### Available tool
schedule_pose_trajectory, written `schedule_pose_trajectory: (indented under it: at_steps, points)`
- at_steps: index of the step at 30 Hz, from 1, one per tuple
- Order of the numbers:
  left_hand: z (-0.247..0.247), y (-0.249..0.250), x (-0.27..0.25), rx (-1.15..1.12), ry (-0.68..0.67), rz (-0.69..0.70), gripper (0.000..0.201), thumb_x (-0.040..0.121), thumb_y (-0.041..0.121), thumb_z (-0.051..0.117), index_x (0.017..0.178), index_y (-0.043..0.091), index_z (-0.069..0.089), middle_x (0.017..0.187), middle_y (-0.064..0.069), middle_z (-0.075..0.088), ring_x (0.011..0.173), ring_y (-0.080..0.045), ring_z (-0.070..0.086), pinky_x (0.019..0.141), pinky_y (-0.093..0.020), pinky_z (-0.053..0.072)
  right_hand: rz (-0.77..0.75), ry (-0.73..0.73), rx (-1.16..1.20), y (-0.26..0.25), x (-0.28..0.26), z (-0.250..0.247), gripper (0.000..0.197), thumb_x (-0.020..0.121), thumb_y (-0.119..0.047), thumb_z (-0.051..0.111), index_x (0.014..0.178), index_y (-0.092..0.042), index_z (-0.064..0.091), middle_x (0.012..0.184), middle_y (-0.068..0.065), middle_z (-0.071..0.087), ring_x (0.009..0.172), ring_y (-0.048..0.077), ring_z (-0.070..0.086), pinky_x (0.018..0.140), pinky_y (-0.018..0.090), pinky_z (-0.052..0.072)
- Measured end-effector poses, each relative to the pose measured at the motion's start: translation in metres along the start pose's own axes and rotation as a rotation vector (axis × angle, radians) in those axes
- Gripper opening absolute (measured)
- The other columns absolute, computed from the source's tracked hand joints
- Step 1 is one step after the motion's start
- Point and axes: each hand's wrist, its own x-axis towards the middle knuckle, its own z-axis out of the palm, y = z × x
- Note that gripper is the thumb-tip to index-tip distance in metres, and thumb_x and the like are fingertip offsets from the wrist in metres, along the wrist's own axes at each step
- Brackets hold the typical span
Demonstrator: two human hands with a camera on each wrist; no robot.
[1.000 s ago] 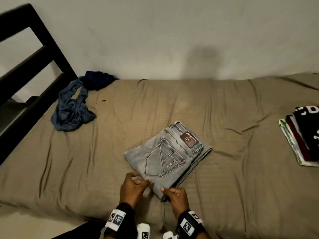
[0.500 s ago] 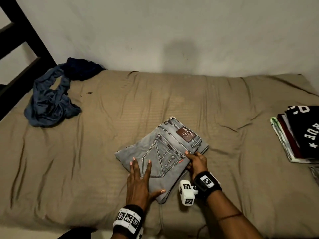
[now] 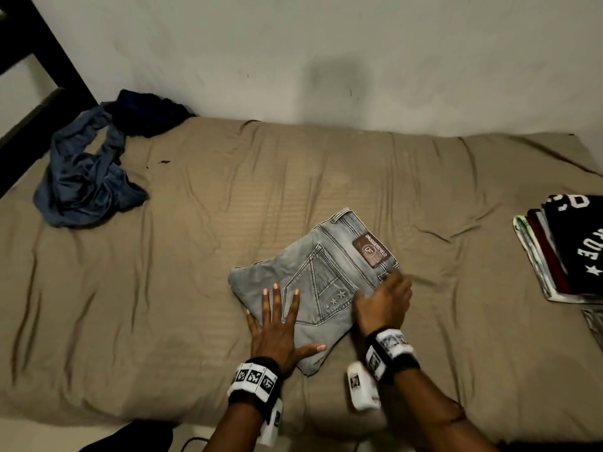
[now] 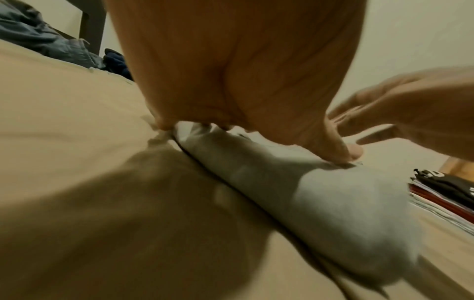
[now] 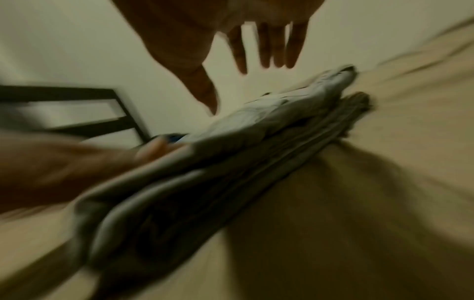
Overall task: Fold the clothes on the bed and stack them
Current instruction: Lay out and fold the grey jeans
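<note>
Head view: left hand [image 3: 277, 334] fingers flat on folded jeans [image 3: 329, 272]; right hand [image 3: 383, 303] (blurred) open.

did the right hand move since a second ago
Yes. The right hand left the near corner of the folded grey jeans and slid along their right edge toward the brown waistband patch.

The right hand [image 3: 385, 300] is blurred by motion, the stack of folded clothes [image 3: 567, 252] is cut by the right edge, and the right wrist view is smeared.
</note>
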Motion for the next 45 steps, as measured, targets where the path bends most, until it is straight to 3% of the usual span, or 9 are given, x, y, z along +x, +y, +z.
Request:
schedule_pose_trajectory:
  at_steps: [4, 8, 14, 19, 24, 28, 33, 39, 45]
  points:
    - [-0.011, -0.03, 0.008, -0.069, 0.091, -0.043, 0.125, 0.059, 0.104, -0.002, 0.156, 0.03, -0.026, 0.158, -0.012, -0.042, 0.145, -0.03, -0.041, 0.122, -0.063, -0.002, -0.851, -0.394, -0.162, 0.002, -0.085, 0.035, 0.072, 0.089, -0.046, 0.061, 0.147, -0.008, 0.044, 0.156, 0.017, 0.037, 0.143, 0.035, 0.039, 0.118, 0.045, 0.031]
    - [-0.019, -0.055, 0.017, -0.027, 0.063, -0.086, 0.143, 0.046, 0.11, 0.006, 0.157, 0.026, -0.026, 0.16, -0.016, -0.038, 0.147, -0.033, -0.036, 0.122, -0.059, 0.0, -0.87, -0.519, -0.289, 0.021, -0.114, 0.051, 0.09, 0.096, -0.067, 0.038, 0.162, -0.02, 0.0, 0.169, 0.005, -0.007, 0.156, 0.022, -0.005, 0.125, 0.042, 0.003]
    - [-0.04, -0.058, 0.039, -0.101, 0.002, -0.19, 0.18, 0.018, 0.113, 0.027, 0.155, 0.012, -0.028, 0.164, -0.018, -0.028, 0.153, -0.034, -0.024, 0.125, -0.055, -0.001, -0.881, -0.596, -0.223, 0.022, -0.104, 0.046, 0.089, 0.098, -0.069, 0.035, 0.162, -0.018, 0.0, 0.169, 0.003, -0.009, 0.155, 0.017, -0.01, 0.125, 0.041, 0.004]
    - [-0.037, -0.055, 0.031, -0.219, 0.044, -0.237, 0.181, 0.021, 0.111, 0.039, 0.155, 0.009, -0.029, 0.161, -0.028, -0.028, 0.15, -0.04, -0.027, 0.125, -0.055, -0.004, -1.067, -0.678, -0.189, 0.008, -0.043, 0.023, 0.08, 0.097, -0.072, 0.033, 0.156, -0.018, 0.027, 0.16, 0.008, 0.027, 0.142, 0.028, 0.033, 0.116, 0.047, 0.031]
    - [-0.004, -0.027, -0.01, -0.548, 0.463, -0.348, 0.151, 0.053, 0.071, 0.087, 0.16, 0.006, 0.002, 0.16, -0.026, 0.024, 0.148, -0.042, 0.022, 0.119, -0.053, 0.03, -0.634, -0.196, -0.204, 0.008, 0.083, 0.003, 0.078, 0.085, -0.054, 0.06, 0.147, -0.012, 0.041, 0.152, 0.021, 0.037, 0.133, 0.036, 0.04, 0.108, 0.048, 0.037]
    - [0.02, 0.002, -0.023, -0.793, 0.581, -0.499, 0.107, 0.047, 0.082, 0.082, 0.129, 0.021, 0.051, 0.116, -0.012, 0.065, 0.11, -0.037, 0.062, 0.091, -0.05, 0.055, -0.218, -0.526, -0.092, 0.032, 0.158, 0.021, 0.08, 0.07, -0.078, 0.061, 0.119, -0.016, 0.066, 0.117, 0.017, 0.066, 0.11, 0.035, 0.063, 0.084, 0.034, 0.047]
    - [0.039, 0.024, -0.019, -1.099, 0.436, -0.736, 0.087, 0.052, 0.054, 0.097, 0.121, 0.017, 0.061, 0.106, -0.006, 0.073, 0.096, -0.027, 0.069, 0.093, -0.042, 0.055, -0.039, -0.636, 0.198, 0.033, 0.166, 0.037, 0.078, 0.06, -0.061, 0.089, 0.12, -0.02, 0.063, 0.107, -0.001, 0.072, 0.093, 0.016, 0.069, 0.084, 0.034, 0.057]
    - [0.026, 0.029, -0.018, -1.535, 0.397, -0.476, 0.064, 0.062, 0.0, 0.093, 0.121, 0.007, 0.068, 0.115, -0.013, 0.075, 0.107, -0.034, 0.072, 0.092, -0.061, 0.055, -0.098, -0.722, 0.041, 0.03, 0.163, 0.036, 0.073, 0.068, -0.068, 0.077, 0.118, -0.018, 0.059, 0.109, 0.004, 0.069, 0.095, 0.026, 0.066, 0.077, 0.031, 0.05]
    - [-0.016, 0.036, -0.039, -1.521, 0.343, -0.367, 0.057, 0.075, -0.015, 0.074, 0.128, 0.003, 0.062, 0.116, -0.021, 0.072, 0.095, -0.031, 0.073, 0.067, -0.031, 0.063, -0.001, -0.678, 0.228, 0.067, 0.126, -0.016, 0.073, 0.062, -0.067, 0.074, 0.113, -0.017, 0.065, 0.112, 0.006, 0.073, 0.101, 0.026, 0.068, 0.089, 0.037, 0.054]
